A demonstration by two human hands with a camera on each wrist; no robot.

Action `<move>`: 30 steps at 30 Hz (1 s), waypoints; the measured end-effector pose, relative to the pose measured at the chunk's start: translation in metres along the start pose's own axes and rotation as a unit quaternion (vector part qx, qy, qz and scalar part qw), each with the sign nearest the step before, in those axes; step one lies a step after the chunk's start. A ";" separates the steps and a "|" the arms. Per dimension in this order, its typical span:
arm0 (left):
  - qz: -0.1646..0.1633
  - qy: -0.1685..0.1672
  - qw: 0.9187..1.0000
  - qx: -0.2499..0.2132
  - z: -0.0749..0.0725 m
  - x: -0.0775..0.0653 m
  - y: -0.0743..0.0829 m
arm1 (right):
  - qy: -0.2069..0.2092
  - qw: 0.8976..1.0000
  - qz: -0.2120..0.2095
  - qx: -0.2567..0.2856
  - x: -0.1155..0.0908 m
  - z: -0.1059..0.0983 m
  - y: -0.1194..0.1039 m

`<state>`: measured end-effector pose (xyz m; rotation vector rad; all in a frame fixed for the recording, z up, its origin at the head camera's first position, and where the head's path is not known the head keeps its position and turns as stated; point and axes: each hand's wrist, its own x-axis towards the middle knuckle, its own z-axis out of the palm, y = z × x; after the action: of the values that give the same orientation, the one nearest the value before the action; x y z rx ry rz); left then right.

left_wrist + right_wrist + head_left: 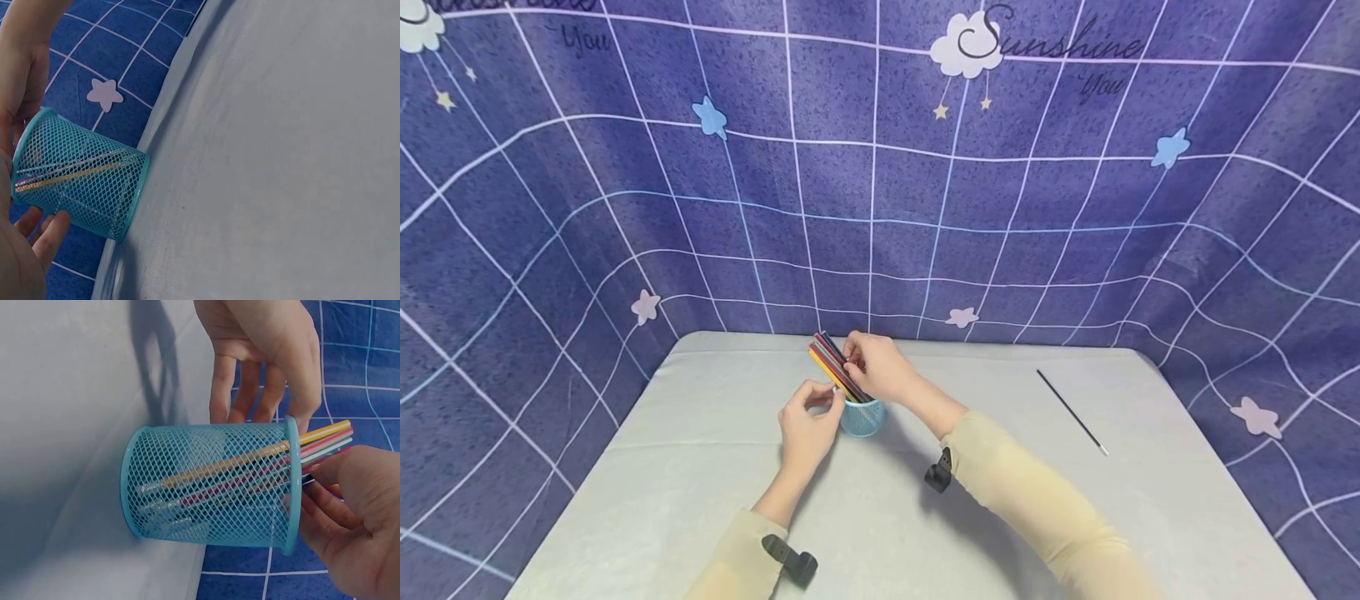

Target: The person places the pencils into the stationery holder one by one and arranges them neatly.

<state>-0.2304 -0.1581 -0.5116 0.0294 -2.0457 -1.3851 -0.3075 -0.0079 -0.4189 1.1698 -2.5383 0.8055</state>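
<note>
A light-blue mesh pen cup point(862, 421) stands on the table with a bunch of thin coloured pencils point(829, 360) leaning left out of it. Yellow, red, pale green and dark ones show; their silvery lower ends are visible through the mesh in the right wrist view. My left hand point(807, 427) holds the cup at its rim, thumb at the near edge and fingers along the side. Above the rim, my right hand point(880, 365) grips the pencils between thumb and fingers. Part of the bunch is hidden behind the right fingers.
A single black pencil point(1072, 412) with a pale tip lies at the right of the table. The white-covered table point(700, 492) ends at a blue-purple curtain point(910, 192) with grid lines and stars, behind and on both sides. Dark straps with small devices sit on both sleeves.
</note>
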 end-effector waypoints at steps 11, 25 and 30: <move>-0.011 -0.003 1.000 -0.003 -0.001 0.000 0.004 | 0.028 1.000 -0.014 -0.002 0.000 -0.005 0.002; -0.017 0.000 1.000 -0.016 0.002 0.000 0.001 | 0.087 0.996 0.021 -0.007 -0.024 -0.078 0.030; -0.012 0.005 1.000 -0.014 0.001 0.000 0.001 | 0.097 0.994 0.039 -0.016 -0.040 -0.107 0.044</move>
<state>-0.2306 -0.1571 -0.5113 0.0500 -2.0238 -1.4246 -0.3168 0.1012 -0.3647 0.9376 -2.4393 0.8483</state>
